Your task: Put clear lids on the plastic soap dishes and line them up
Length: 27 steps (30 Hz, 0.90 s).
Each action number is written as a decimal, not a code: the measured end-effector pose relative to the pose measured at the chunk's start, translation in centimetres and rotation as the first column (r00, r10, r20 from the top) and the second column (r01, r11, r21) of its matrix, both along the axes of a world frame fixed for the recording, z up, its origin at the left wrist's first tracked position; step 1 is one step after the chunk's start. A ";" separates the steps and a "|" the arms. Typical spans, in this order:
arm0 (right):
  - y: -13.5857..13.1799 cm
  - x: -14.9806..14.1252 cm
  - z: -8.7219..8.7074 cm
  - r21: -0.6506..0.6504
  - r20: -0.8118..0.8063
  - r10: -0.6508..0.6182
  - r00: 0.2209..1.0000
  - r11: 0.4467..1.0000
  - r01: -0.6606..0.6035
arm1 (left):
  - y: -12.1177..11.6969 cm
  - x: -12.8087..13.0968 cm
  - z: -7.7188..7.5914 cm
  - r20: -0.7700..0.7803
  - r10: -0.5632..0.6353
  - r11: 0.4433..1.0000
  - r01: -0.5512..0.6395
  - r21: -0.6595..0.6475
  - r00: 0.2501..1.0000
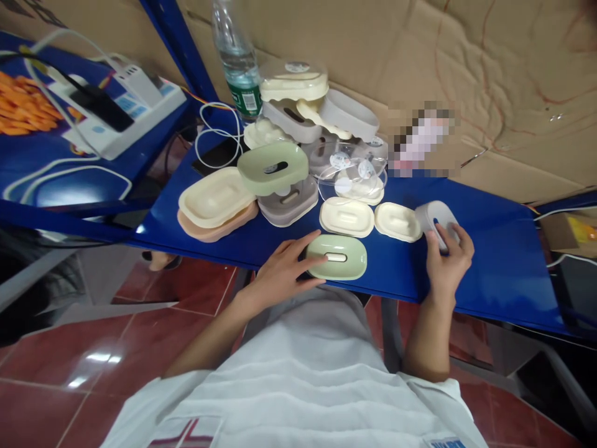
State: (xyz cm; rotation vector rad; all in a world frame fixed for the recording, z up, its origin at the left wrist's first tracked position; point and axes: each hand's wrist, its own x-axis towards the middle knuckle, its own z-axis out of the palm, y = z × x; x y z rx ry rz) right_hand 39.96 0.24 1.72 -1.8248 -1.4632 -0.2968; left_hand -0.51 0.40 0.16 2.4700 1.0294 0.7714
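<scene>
My left hand [284, 269] grips the left end of a green oval soap-dish part [336, 256] with a slot in its middle, lying at the near edge of the blue table [489, 249]. My right hand [448, 258] is closed over a grey oval soap-dish part [436, 218] to the right, fingers on its top and side. Between and behind the hands lie two cream trays [346, 216] [397, 221].
Further back are piles of cream, grey, green and pink dish parts [273, 167], clear lids [352, 177], a plastic water bottle [237, 59], white cables and a phone. A power strip [125, 106] sits on the left shelf. Cardboard lines the wall behind.
</scene>
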 end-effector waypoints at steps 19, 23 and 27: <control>5.3 -6.2 4.2 -0.295 0.325 0.537 0.779 0.840 -0.456 | 0.2 -0.2 0.2 0.012 -0.016 0.999 0.017 -0.037 1.000; 9.7 -9.3 4.3 -0.372 0.371 0.680 0.632 0.732 -0.570 | 0.4 -0.4 0.1 0.019 -0.015 0.999 0.016 -0.047 1.000; 11.6 -9.6 4.3 -0.352 0.363 0.712 0.601 0.702 -0.618 | 0.4 -0.4 0.1 0.034 -0.021 0.998 0.023 -0.057 0.999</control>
